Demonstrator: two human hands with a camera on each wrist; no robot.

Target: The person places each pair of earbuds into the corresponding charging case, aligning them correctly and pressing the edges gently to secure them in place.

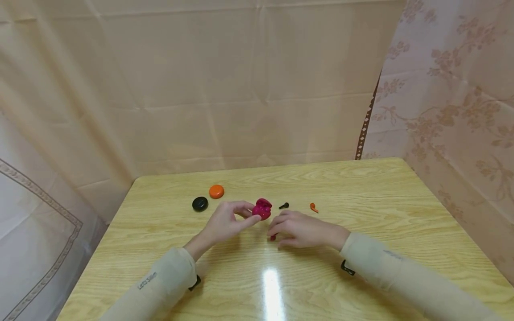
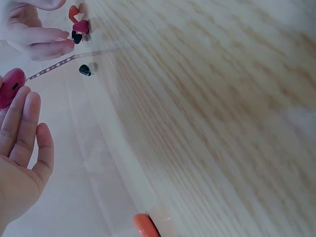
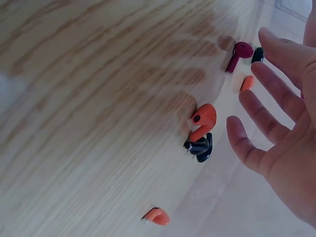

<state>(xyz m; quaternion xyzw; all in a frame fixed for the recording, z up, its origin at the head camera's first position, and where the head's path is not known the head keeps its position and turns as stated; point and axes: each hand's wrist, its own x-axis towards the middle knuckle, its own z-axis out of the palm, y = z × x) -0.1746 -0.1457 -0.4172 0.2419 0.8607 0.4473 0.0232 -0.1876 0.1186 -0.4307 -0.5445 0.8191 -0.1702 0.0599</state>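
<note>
My left hand point(image 1: 226, 221) pinches a magenta earbud case point(image 1: 262, 210) between thumb and fingertips, above the table. Its lid is raised. In the left wrist view the same case point(image 2: 12, 89) shows at the left edge, beside the left hand's point(image 2: 23, 150) fingers. My right hand point(image 1: 297, 229) hovers low over the table with fingers spread and bent, close to a magenta earbud point(image 1: 273, 237). The right wrist view has that magenta earbud point(image 3: 242, 50) on the tabletop, apart from the right hand's point(image 3: 291, 118) fingertips.
A black case point(image 1: 200, 203) and an orange case point(image 1: 216, 191) lie shut at the left. Beyond my right hand are a black earbud point(image 1: 284, 205) and an orange earbud point(image 1: 313, 207). The right wrist view shows another orange earbud point(image 3: 157, 216). Curtains hang behind the wooden table point(image 1: 361, 191).
</note>
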